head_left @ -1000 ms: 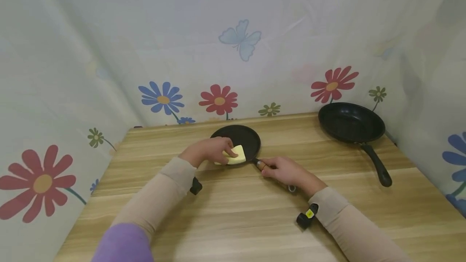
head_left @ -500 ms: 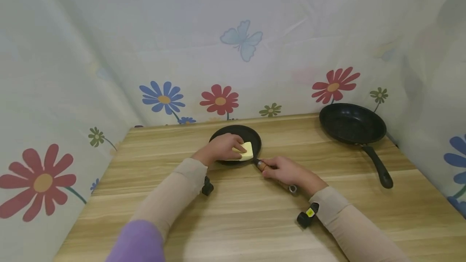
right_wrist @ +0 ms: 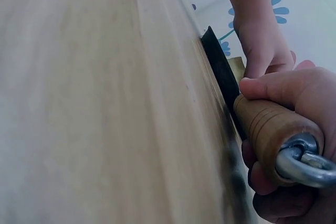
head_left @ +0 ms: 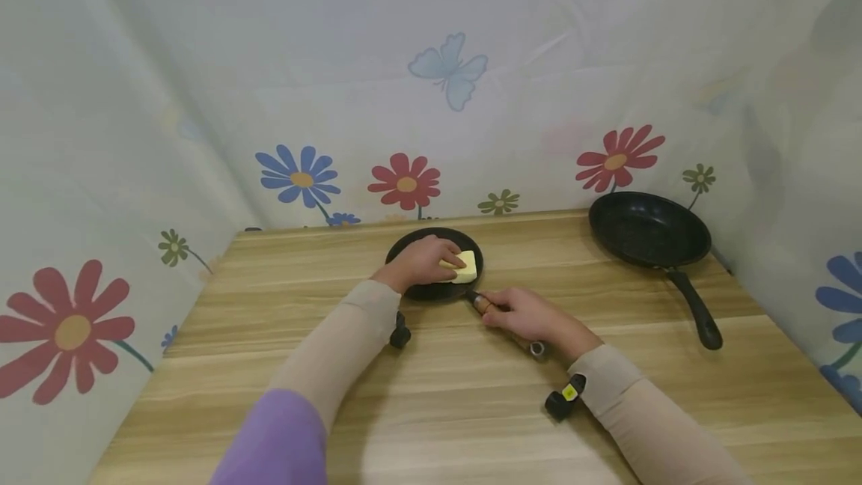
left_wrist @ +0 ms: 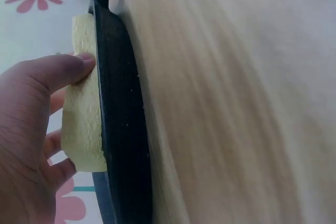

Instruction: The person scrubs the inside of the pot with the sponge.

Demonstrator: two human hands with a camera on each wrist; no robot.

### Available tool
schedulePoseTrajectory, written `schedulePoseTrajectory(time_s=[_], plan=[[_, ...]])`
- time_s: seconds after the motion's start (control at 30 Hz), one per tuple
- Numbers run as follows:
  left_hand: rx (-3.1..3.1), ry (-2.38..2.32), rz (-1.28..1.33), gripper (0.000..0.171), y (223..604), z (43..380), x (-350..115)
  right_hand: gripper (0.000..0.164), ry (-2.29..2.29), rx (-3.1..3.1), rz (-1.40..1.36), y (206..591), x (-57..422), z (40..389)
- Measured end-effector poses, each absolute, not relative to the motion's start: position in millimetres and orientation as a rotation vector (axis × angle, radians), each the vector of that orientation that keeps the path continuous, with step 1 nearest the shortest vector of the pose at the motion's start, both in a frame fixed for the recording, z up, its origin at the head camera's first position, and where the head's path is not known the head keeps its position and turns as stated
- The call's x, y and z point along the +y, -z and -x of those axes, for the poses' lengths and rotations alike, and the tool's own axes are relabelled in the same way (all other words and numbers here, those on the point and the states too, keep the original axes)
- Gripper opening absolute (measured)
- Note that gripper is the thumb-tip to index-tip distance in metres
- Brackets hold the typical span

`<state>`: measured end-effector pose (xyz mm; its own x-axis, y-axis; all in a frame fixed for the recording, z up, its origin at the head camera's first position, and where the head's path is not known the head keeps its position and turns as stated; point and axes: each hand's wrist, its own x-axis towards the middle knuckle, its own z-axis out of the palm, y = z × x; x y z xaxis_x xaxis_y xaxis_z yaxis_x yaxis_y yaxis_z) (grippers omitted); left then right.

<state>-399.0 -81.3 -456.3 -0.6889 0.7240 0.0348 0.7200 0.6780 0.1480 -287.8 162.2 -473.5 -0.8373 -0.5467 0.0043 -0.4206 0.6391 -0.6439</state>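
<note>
Pinching yellow sponge (head_left: 466, 269) in left hand (head_left: 426, 258), apparently resting it inside black crepe pan (head_left: 434, 292); gripping wooden handle (right_wrist: 275, 127) with right hand (head_left: 528, 313).

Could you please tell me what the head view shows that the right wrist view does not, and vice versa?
Only the head view shows the large pan, the butterfly print and the inside of the small pan. Only the right wrist view shows fingers curled beneath the wooden handle. Both show the right hand gripping that handle, the left hand, the sponge and the table.
</note>
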Motion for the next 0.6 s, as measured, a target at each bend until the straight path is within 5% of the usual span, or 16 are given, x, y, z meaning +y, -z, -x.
schedulePoseTrajectory(time_s=[0.6], plan=[[2.885,-0.132,-1.118,0.027,452,409,-67,0.047,1.005,2.672,0.821,477,162,289]])
